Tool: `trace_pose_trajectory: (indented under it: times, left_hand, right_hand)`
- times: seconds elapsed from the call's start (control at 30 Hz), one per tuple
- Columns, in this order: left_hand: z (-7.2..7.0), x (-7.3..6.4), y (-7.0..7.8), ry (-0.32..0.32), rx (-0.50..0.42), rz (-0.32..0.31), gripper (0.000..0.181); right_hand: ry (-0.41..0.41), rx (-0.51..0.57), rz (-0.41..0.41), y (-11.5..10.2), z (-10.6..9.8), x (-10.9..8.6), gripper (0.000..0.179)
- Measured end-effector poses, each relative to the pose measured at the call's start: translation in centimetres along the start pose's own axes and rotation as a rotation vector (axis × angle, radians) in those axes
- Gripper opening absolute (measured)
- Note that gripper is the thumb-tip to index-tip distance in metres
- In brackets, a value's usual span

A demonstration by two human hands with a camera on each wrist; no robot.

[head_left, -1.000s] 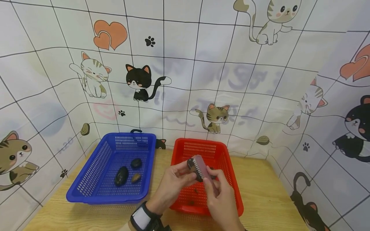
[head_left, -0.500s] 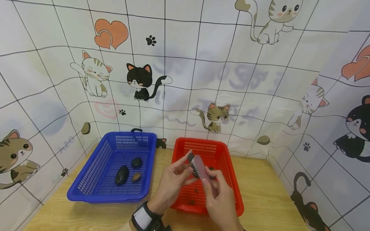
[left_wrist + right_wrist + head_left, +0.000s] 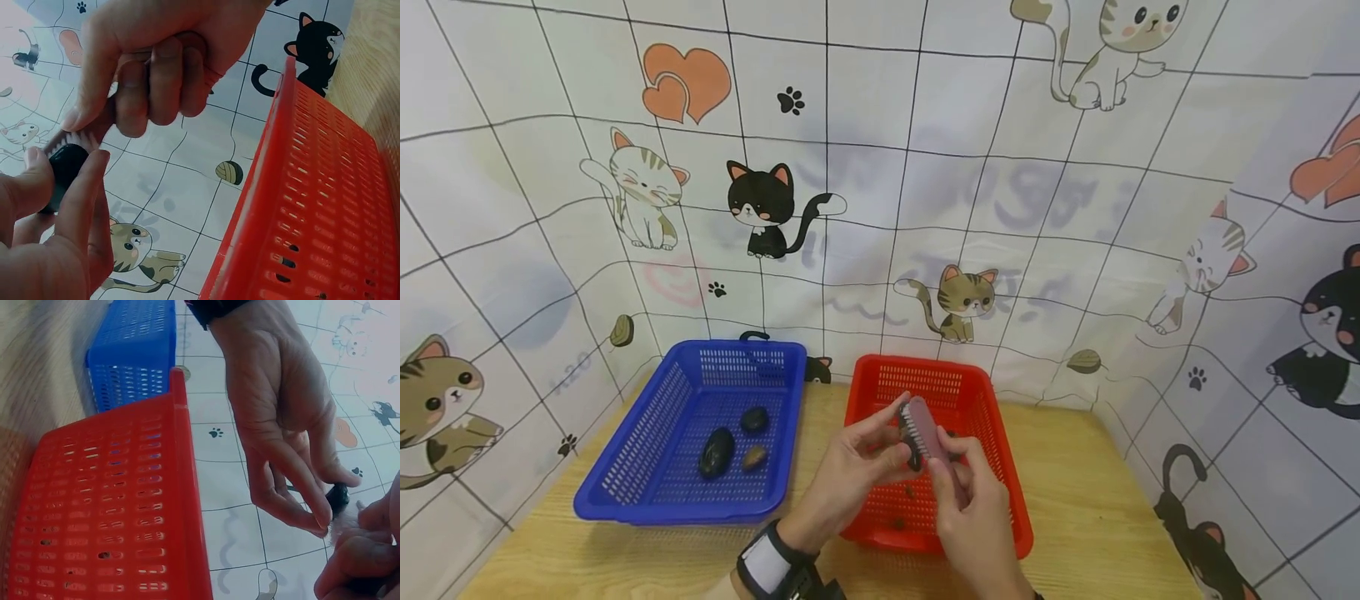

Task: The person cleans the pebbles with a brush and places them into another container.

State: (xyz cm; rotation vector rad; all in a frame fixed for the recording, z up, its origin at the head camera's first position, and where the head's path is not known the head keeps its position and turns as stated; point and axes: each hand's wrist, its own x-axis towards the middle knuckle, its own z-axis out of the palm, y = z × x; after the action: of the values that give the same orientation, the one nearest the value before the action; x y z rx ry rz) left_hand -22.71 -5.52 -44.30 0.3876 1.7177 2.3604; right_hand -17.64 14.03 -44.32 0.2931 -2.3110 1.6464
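Above the red basket (image 3: 862, 392), my left hand (image 3: 847, 475) pinches a dark stone (image 3: 67, 164) between thumb and fingers. My right hand (image 3: 973, 517) grips the handle of a mauve brush (image 3: 928, 429) with pale bristles. The bristles lie against the stone in the head view, and the left wrist view has them right behind its dark, smooth top. In the right wrist view the stone (image 3: 911, 442) shows as a small black piece between the left fingertips, with the bristles beside it. Fingers hide much of the stone and the brush handle.
To the left stands a blue basket (image 3: 587, 508) holding a large black stone (image 3: 717, 453), a smaller black stone (image 3: 755, 420) and a brown stone (image 3: 754, 457). Small brown bits (image 3: 898, 523) lie in the red basket. Both baskets rest on a wooden table (image 3: 1067, 500) before a cat-patterned cloth (image 3: 865, 183).
The stone has turned in my left fingers, from its broad brown face to a narrower dark side. The brush has shifted only slightly against it. The baskets stay put.
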Motion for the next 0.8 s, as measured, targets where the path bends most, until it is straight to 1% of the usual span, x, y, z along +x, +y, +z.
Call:
trace_pose_trajectory:
  times: [0.07, 0.2, 0.3, 0.4, 0.47, 0.53, 0.67, 0.73, 0.8]
  left_hand:
    - [-0.1, 0.0, 0.1, 0.015, 0.002, 0.01, 0.071]
    - [-0.2, 0.1, 0.3, 0.05, -0.013, 0.029, 0.07]
    - [-0.3, 0.0, 0.3, 0.032, 0.013, 0.008, 0.07]
    - [-0.4, -0.1, 0.3, -0.004, 0.057, -0.015, 0.069]
    - [-0.4, -0.2, 0.5, -0.013, 0.063, -0.018, 0.068]
    - [-0.5, -0.2, 0.8, 0.001, 0.049, -0.006, 0.068]
    - [-0.6, -0.2, 1.1, 0.051, 0.01, 0.02, 0.068]
    - [-0.7, -0.2, 1.1, 0.058, 0.018, 0.014, 0.068]
    - [-0.9, -0.2, 1.1, 0.036, 0.039, 0.0, 0.069]
  right_hand:
    - [0.0, -0.004, 0.005, 0.0, 0.0, 0.1, 0.033]
    - [-0.043, 0.002, 0.013, 0.0, -0.1, 0.0, 0.03]
    - [-0.052, -0.004, -0.014, 0.1, -0.1, 0.1, 0.03]
    - [-0.016, -0.031, -0.064, 0.2, -0.2, 0.2, 0.031]
    - [0.007, -0.051, -0.09, 0.4, -0.2, 0.4, 0.031]
    - [0.015, -0.06, -0.1, 0.5, -0.2, 0.5, 0.03]
    - [-0.02, -0.062, -0.106, 0.5, -0.3, 0.3, 0.028]
    - [-0.038, -0.068, -0.117, 0.5, -0.3, 0.1, 0.028]
    - [-0.041, -0.078, -0.142, 0.5, -0.3, 0.0, 0.029]
